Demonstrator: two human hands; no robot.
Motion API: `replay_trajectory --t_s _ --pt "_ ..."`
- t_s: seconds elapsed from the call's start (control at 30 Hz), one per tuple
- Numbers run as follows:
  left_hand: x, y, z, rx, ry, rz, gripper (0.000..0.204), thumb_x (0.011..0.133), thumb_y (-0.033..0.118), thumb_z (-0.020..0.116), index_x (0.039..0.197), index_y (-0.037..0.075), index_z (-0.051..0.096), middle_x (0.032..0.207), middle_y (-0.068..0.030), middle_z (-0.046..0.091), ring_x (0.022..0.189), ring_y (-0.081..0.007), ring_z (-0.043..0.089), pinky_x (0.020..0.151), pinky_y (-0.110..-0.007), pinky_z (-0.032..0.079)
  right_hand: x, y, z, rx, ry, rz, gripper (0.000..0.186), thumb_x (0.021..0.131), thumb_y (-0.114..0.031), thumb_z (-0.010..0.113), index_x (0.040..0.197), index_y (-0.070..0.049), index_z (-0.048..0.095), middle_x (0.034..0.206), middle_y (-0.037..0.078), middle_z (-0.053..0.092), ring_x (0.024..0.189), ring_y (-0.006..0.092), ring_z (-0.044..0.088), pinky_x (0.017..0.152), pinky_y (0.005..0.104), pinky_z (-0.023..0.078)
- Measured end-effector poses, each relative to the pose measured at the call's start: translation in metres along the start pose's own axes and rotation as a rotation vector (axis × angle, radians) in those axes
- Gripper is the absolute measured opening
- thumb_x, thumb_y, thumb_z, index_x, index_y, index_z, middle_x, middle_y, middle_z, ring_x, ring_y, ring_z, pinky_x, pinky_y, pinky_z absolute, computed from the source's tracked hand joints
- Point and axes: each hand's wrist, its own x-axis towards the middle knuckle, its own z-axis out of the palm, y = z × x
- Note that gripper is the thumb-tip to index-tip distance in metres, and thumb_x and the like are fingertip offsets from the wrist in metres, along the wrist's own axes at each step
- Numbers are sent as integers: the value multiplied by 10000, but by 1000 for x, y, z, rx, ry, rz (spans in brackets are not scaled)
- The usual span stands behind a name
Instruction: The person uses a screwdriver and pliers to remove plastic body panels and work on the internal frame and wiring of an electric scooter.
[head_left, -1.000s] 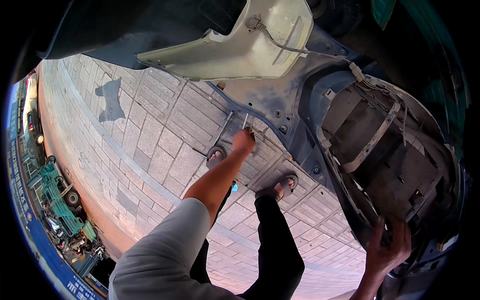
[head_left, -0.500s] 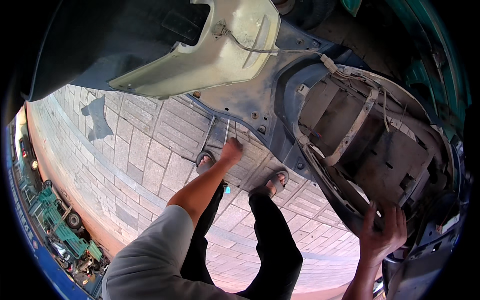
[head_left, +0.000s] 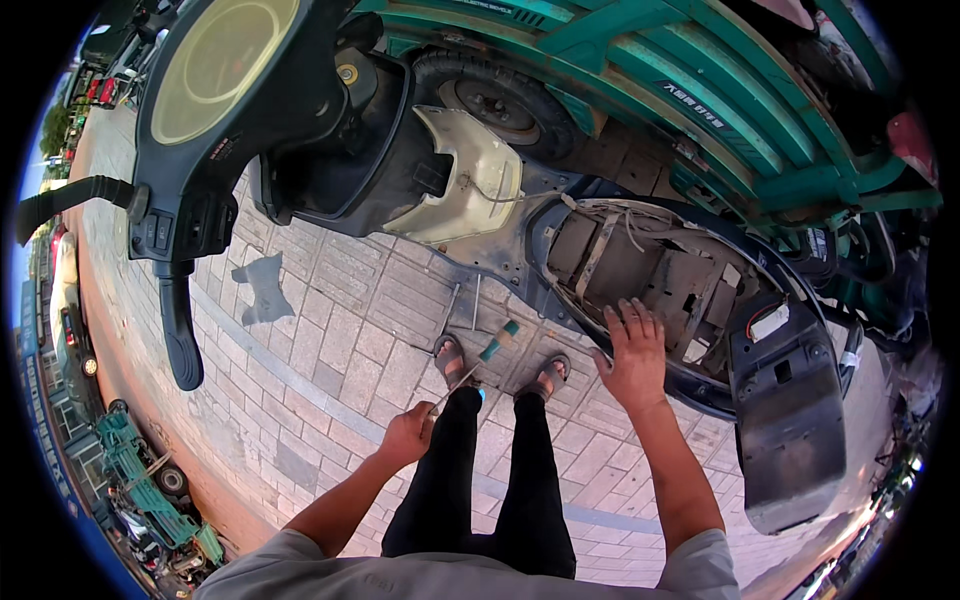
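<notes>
My left hand (head_left: 408, 436) is closed around the thin metal shaft of a long screwdriver (head_left: 499, 341). Its green-and-tan handle points away from me, above the paving near my feet. My right hand (head_left: 636, 360) is open with fingers spread, over the near rim of the scooter's open under-seat compartment (head_left: 655, 275); whether it touches the rim I cannot tell. The scooter's cream inner panel (head_left: 470, 180) stands to the left of that compartment, with a cable running from it. Two metal rod-like tools, one a long bar (head_left: 450, 310), lie on the paving beside the scooter's floorboard (head_left: 485, 260).
The handlebar (head_left: 175, 310) and round headlight face rise at upper left. A dark plastic panel (head_left: 795, 430) juts toward me at right. Behind the scooter stands a green cargo vehicle (head_left: 640, 80) with a black wheel (head_left: 490, 105). A flat grey scrap (head_left: 262, 289) lies on the paving.
My left hand has risen from near the ground tools and now holds the screwdriver. My right hand has moved left along the compartment rim and spread its fingers. The view takes in more of the scooter.
</notes>
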Motion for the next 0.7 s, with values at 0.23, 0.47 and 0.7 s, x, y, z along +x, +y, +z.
replay_trajectory --t_s 0.23,0.47,0.7 --pt "-42 134 -140 69 -170 115 194 1005 162 560 1157 55 613 851 -149 663 770 -343 668 728 -431 540 -11 -84 -67 396 -781 -323 543 870 -311 747 1351 -104 604 1221 175 675 1174 350 632 1033 569 440" --pt "-38 225 -253 715 942 315 450 874 47 710 1303 4 580 1281 -174 620 1242 -420 540 1052 -487 434 -53 -60 -121 602 -410 208 477 917 -274 675 1327 -40 608 1111 249 702 1030 439 673 896 475 536" --pt "3 203 -311 464 927 -169 565 856 152 767 1332 -53 540 1082 -302 662 996 -473 659 859 -484 523 -2 -60 15 686 -192 702 545 870 -253 633 1316 60 617 1092 345 684 1080 469 659 950 474 528"
